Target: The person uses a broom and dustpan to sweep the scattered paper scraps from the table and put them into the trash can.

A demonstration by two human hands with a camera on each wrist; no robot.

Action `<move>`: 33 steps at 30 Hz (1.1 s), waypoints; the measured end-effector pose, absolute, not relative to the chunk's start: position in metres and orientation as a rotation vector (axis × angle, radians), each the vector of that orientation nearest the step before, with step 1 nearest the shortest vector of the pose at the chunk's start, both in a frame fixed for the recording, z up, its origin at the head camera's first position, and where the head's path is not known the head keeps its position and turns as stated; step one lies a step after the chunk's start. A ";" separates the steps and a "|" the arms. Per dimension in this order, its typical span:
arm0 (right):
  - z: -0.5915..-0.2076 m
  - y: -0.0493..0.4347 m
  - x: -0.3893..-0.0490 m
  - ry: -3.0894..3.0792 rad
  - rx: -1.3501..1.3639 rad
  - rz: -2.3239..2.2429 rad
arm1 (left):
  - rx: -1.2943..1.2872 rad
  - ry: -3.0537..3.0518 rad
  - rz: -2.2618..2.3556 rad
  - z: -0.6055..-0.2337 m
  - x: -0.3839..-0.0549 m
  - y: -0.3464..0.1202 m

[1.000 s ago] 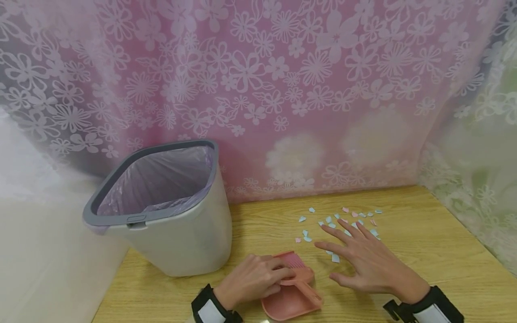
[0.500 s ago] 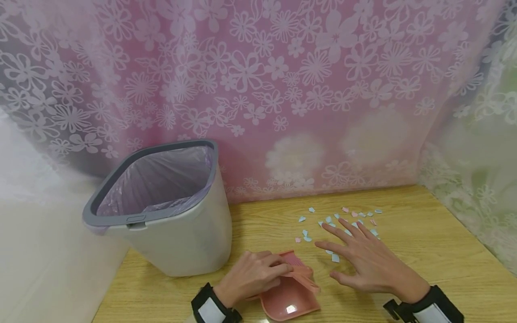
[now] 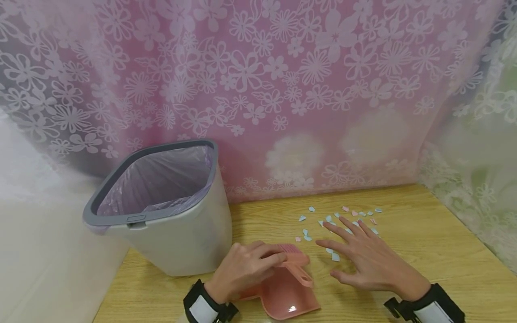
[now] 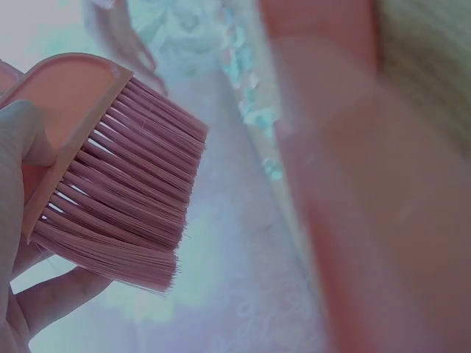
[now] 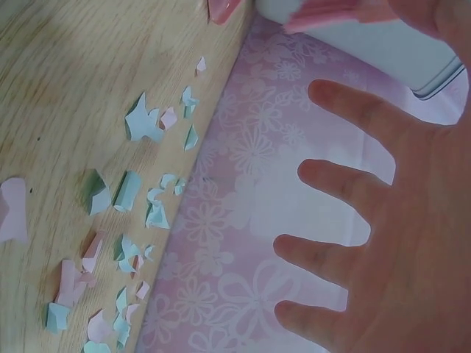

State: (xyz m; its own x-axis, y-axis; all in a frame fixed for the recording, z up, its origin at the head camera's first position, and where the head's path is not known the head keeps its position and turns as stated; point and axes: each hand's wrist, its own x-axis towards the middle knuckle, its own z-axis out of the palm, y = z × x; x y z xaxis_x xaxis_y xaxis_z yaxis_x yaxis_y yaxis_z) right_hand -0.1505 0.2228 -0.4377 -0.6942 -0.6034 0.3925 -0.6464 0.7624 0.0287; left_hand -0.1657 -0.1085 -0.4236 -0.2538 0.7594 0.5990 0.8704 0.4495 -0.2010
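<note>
We locate the left hand (image 3: 252, 265) at bottom centre of the head view. Its thumb and fingers are clamped on the head of the pink brush (image 3: 296, 257); the left wrist view shows the thumb across the head, bristles angled toward mid-frame. In the head view, the long axis of the brush runs from bristles at upper left to handle at lower right. We treat this axis as the governing relation: the handle end points toward the thumb side of the right hand (image 3: 367, 261) and sits apart from it, while the head stays with the left.

The right hand, at lower right, has its 5 fingers straight and spread, gripping nothing. We cannot tell whether it touches the table (image 3: 424, 251).

Below the brush, at bottom centre, we find the dustpan (image 3: 288, 298), its handle partly hidden by the left hand. The paper scraps (image 3: 328, 218) lie right of centre, nearer the right hand, some partly behind its fingers. Farther out, we note the lined bin (image 3: 198, 242) at left and the flowered curtain (image 3: 258, 67) behind.
</note>
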 end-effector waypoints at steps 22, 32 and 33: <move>-0.435 0.225 -0.154 -2.527 0.961 0.156 | -1.277 -1.986 -0.397 -0.395 -0.172 -0.117; -0.433 0.227 -0.152 -2.549 0.938 0.164 | -1.329 -2.170 -0.788 -0.397 -0.173 -0.118; -0.433 0.227 -0.151 -2.551 0.937 0.161 | -1.325 -2.190 -0.827 -0.397 -0.173 -0.118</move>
